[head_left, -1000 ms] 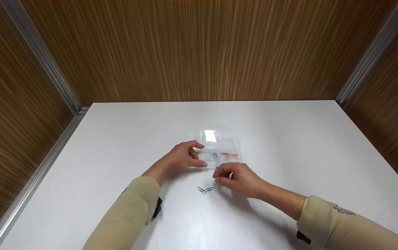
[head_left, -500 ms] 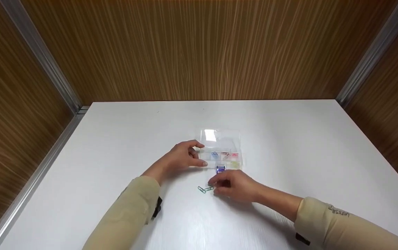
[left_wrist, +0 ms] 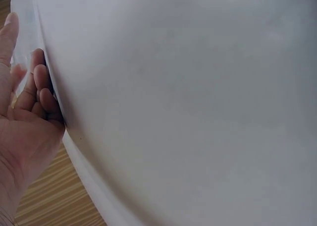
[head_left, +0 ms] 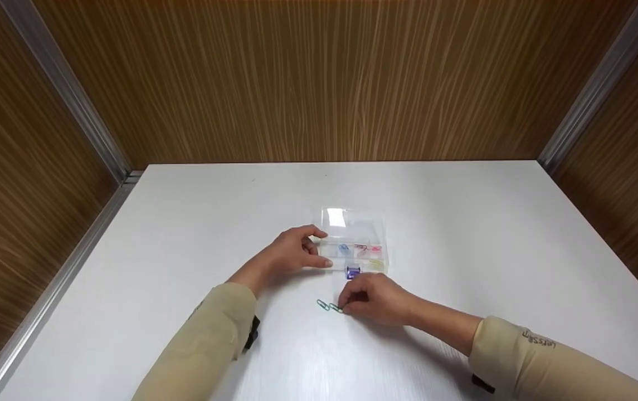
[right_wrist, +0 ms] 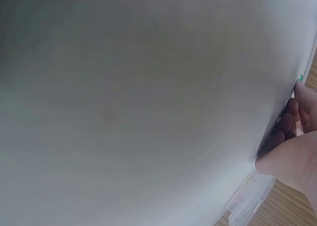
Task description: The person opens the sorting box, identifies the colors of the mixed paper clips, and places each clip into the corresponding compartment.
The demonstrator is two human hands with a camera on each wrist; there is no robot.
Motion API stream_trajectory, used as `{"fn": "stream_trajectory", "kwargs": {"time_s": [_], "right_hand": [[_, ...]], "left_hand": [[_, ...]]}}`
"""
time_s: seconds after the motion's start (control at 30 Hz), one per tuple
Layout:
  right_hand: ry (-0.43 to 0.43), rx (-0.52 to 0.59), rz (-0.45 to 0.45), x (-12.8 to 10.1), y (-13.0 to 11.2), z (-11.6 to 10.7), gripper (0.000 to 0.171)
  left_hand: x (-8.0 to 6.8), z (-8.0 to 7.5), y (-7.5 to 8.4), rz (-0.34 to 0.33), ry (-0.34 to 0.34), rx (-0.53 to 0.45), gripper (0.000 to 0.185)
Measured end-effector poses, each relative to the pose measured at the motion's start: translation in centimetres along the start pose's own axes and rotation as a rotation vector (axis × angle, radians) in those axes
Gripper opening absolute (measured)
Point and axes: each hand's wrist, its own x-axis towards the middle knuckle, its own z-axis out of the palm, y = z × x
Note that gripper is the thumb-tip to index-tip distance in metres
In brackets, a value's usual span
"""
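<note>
Two green paper clips [head_left: 329, 306] lay on the white table [head_left: 463, 234], close to the person and just in front of a small clear box [head_left: 355, 253]. The right hand [head_left: 373, 298] was down on them. Its fingers were curled, and the fingertips [head_left: 343, 306] touched the clip on the right. It looked like a pinch on that clip, but the clip was very small, so the grip was hard to see well. The other green clip lay just beside it on the left, and the hand did not touch it.

The clear box sat near the middle of the table. Its lid [head_left: 351, 218] was open and lay flat behind it. The box had little rooms inside. A blue clip [head_left: 343, 248] was in one room, and pink clips [head_left: 373, 249] were in a room on the right. Something pale yellow-green [head_left: 375, 263] was in a front room. A small purple thing [head_left: 353, 272] sat at the front edge of the box, between the box and the right hand.

The left hand [head_left: 291, 255] held the left end of the box. Its thumb and fingers curled round that end.

Both arms had tan sleeves [head_left: 207, 340]. Brown wooden walls [head_left: 324, 78] stood behind and beside the table.

The wrist views showed mostly blurry white table.
</note>
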Motion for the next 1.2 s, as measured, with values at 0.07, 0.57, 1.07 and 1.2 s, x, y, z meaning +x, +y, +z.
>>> {"fn": "stream_trajectory", "kwargs": {"time_s": [0.07,0.57,1.07,1.2], "right_hand": [[-0.003,0.0,0.004,0.02,-0.03,0.04,0.008],[-0.013,-0.004,-0.004,0.27,-0.11,0.59,0.01],[-0.026,0.016,-0.004,0.11,-0.07,0.39,0.011],[-0.032,0.005,0.022,0.13,-0.13,0.22,0.016]], "left_hand": [[0.05,0.01,-0.1,0.002,-0.002,0.005,0.06],[-0.05,0.03,-0.43,-0.005,0.008,0.003,0.06],[0.17,0.18,-0.46,0.007,0.009,0.008,0.061],[0.2,0.15,-0.33,0.007,0.004,0.011,0.061]]}}
